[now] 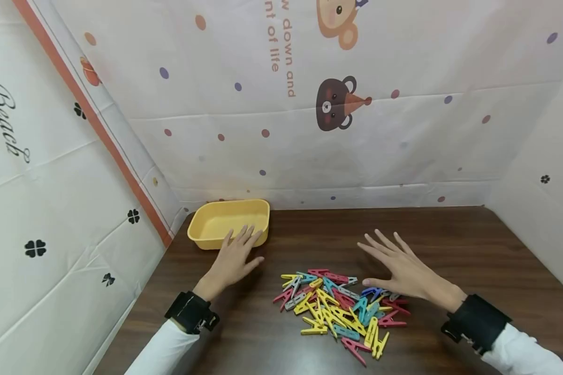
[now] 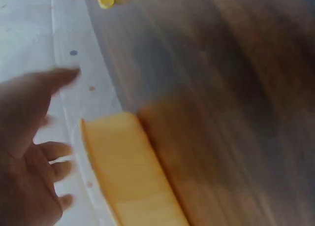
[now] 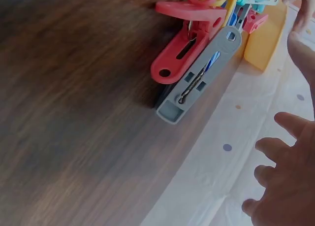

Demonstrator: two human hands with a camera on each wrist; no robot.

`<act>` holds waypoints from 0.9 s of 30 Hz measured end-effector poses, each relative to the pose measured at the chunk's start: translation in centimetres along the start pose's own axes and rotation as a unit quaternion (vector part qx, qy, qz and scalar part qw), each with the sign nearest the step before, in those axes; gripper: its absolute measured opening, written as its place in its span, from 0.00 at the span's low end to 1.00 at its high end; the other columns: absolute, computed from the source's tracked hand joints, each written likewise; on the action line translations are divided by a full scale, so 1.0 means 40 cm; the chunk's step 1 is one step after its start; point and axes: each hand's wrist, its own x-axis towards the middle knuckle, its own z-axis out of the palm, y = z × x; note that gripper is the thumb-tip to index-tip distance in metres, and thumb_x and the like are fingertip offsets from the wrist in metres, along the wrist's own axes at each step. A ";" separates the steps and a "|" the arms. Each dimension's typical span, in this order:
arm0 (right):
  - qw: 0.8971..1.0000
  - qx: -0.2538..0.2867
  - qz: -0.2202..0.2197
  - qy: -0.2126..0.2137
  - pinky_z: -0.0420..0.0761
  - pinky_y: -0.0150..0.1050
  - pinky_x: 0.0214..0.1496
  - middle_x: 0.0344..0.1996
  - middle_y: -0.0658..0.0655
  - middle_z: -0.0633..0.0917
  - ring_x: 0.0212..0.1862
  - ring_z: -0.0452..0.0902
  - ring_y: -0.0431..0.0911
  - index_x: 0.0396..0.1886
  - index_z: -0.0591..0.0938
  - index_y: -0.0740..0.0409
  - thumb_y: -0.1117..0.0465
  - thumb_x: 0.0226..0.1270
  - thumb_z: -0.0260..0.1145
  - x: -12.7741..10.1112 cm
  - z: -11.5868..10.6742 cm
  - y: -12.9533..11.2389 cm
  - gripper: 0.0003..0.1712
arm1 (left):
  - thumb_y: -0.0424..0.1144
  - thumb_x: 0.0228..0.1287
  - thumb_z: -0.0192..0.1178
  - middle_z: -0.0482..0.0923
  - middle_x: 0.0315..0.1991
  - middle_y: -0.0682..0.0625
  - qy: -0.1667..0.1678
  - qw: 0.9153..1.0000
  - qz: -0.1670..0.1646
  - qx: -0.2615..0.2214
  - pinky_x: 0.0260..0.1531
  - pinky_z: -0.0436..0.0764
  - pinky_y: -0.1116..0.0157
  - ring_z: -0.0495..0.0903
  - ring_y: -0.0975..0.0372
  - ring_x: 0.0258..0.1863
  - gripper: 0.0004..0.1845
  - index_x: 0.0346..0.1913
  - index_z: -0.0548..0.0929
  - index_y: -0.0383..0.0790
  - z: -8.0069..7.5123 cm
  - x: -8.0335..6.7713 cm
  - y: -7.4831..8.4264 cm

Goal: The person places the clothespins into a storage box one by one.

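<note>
Over table (image 1: 450, 229), hands (image 1: 234, 260) (image 1: 408, 273) apart, splayed; right wrist view alone shows spring (image 3: 191, 88) on grey clothespin (image 3: 196, 71).

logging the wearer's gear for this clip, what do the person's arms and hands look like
The left hand and right hand are bare, with no gloves showing. The left sleeve and right sleeve are white. The left wristband and right wristband are wide and black, each carrying a small dark block. Markings or cables can't be made out.
</note>
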 end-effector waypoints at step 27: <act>0.997 0.013 0.007 -0.080 0.86 0.46 0.45 0.52 0.57 0.87 0.50 0.86 0.51 0.62 0.83 0.54 0.45 0.75 0.63 -0.013 0.035 -0.054 0.25 | 0.55 0.66 0.59 0.23 0.77 0.33 0.140 0.612 -0.543 -0.558 0.66 0.73 0.56 0.46 0.43 0.75 0.63 0.78 0.19 0.36 0.033 0.079 -0.002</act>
